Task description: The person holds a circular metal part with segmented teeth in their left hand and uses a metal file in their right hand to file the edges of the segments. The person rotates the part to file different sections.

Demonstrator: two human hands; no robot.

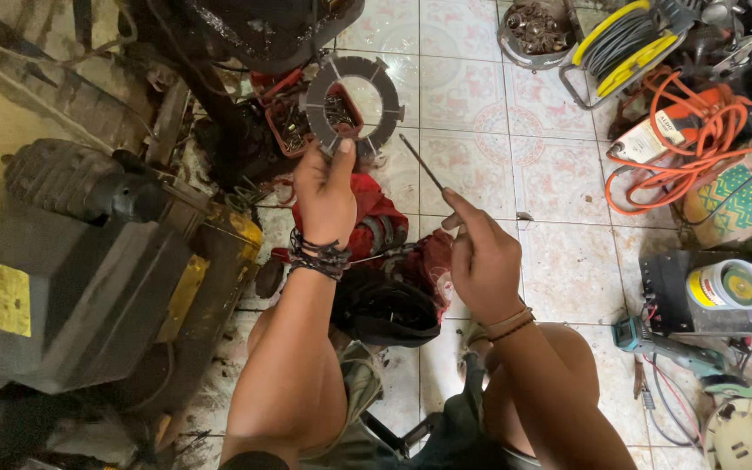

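1. Two bare hands: left hand [324, 187], right hand [480, 252].
2. One grey notched ring plate [352, 103].
3. One thin metal rod [421, 163].
4. One orange cable coil [694, 139].
5. One yellow cable reel [621, 39].
6. One round tin [728, 285].

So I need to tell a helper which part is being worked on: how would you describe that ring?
Start at the tiled floor and follow the left hand upward. Its fingers pinch a flat grey ring with a wide open centre. Notched tabs round its outer edge distinguish it from the thin rod the right hand holds.
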